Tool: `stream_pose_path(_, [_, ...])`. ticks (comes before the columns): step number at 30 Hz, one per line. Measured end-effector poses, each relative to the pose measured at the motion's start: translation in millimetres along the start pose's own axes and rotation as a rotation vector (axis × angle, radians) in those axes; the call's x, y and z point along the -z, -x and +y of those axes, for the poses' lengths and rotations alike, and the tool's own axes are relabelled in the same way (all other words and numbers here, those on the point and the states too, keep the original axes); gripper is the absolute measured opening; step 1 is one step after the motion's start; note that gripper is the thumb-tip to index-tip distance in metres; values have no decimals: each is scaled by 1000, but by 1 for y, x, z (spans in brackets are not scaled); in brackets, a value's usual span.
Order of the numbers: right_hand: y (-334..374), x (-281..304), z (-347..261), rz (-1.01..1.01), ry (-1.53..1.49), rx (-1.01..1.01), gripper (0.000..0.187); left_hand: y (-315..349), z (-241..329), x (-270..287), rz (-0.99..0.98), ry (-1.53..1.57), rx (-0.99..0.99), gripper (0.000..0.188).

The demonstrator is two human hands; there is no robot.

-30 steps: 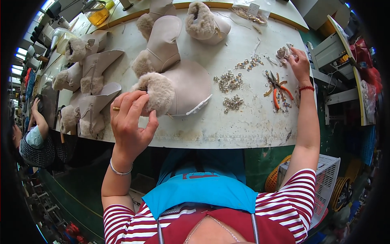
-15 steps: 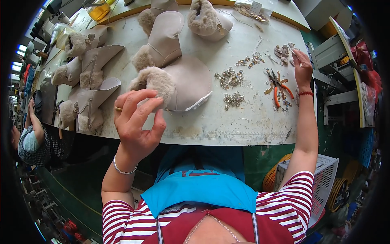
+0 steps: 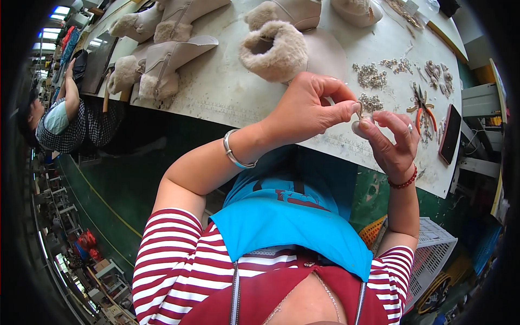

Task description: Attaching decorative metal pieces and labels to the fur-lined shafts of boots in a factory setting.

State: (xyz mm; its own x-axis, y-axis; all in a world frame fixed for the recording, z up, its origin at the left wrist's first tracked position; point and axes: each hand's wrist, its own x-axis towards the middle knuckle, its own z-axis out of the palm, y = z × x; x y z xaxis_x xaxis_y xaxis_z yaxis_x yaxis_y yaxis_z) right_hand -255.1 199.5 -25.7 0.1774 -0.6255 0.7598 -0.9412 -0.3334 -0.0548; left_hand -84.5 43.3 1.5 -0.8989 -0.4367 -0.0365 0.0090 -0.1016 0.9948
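Note:
Over the table's front edge my two hands meet, their fingertips almost touching. My left hand [image 3: 314, 105] pinches a small metal ring [image 3: 359, 110] between thumb and forefinger. In my right hand [image 3: 398, 143], thumb and fingers close on a small pale grey piece [image 3: 357, 129], partly hidden by the fingers. Just beyond the left hand lies a beige boot with a fluffy cuff [image 3: 290, 51]. Small metal fittings [image 3: 370, 76] are heaped behind the hands. To their right rest pliers with orange handles [image 3: 431, 119], with several pale bits [image 3: 439, 77] farther back.
More beige fur-trimmed boots [image 3: 162, 67] stand at the far left. A dark phone [image 3: 450, 134] lies near the right table edge. Below that side is a white plastic crate [image 3: 433, 244]. A co-worker [image 3: 70, 116] sits at the left.
My right hand has come from the pale bits toward me, now with a pale piece in it. The left hand has moved right to meet it. The whole view has shifted rightward.

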Motion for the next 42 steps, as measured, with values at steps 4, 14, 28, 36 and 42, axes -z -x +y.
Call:
stream_pose_path(4, [-8, -2, -16, -22, -198, -140, 47, 17, -7, 3, 47, -25, 17, 13])
stream_pose_path(14, [-13, -49, -43, 128, -311, -365, 34, 38, -26, 1, 167, 61, -116, 9])
stream_pose_path(28, [-38, -76, -42, 132, 4, -161, 31, 43, -34, 24, 422, -42, -261, 3])
stream_pose_path(36, [-43, -92, -45, 155, -102, -255, 26, 45, -29, 37, 436, -337, -398, 3])
stream_pose_path(42, [-44, -99, -50, 194, 47, -228, 26, 45, -26, 35, 496, -179, -293, 3])
